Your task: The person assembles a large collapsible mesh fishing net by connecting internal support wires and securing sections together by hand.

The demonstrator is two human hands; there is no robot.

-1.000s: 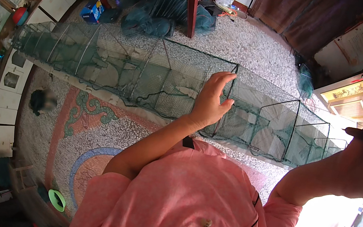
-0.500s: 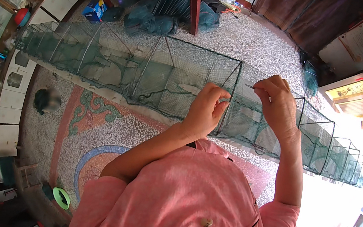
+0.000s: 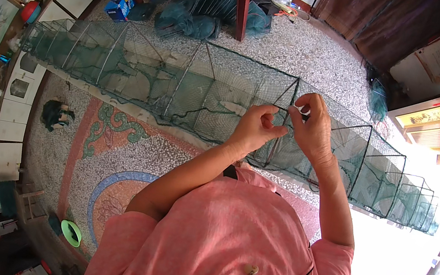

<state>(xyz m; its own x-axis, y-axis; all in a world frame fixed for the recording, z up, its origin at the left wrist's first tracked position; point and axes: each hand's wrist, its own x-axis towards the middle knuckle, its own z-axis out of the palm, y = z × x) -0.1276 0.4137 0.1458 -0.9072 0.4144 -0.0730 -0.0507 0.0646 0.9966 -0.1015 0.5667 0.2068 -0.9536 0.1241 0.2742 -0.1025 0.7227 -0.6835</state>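
Observation:
A long cage of green netting (image 3: 219, 85) on dark square frames stretches across the view before me. My left hand (image 3: 256, 129) is at a frame joint near its middle, fingers curled and thumb reaching toward the right hand; what it grips is hidden. Just right of it, my right hand (image 3: 313, 129) has thumb and fingers closed on a small white-and-dark tool (image 3: 301, 112), too small to make out clearly, held against the corner of the frame (image 3: 297, 83).
Bundled green nets (image 3: 187, 20) and a blue box (image 3: 119, 5) lie by a red wooden table (image 3: 242, 8). White cabinets (image 3: 12, 122) line the left, with a green basin (image 3: 71, 233) at lower left. A doorway and patterned panels (image 3: 436, 114) are at right.
My right hand has moved from the far right edge leftward to the frame beside my left hand. My left hand has shifted slightly and curled its fingers more.

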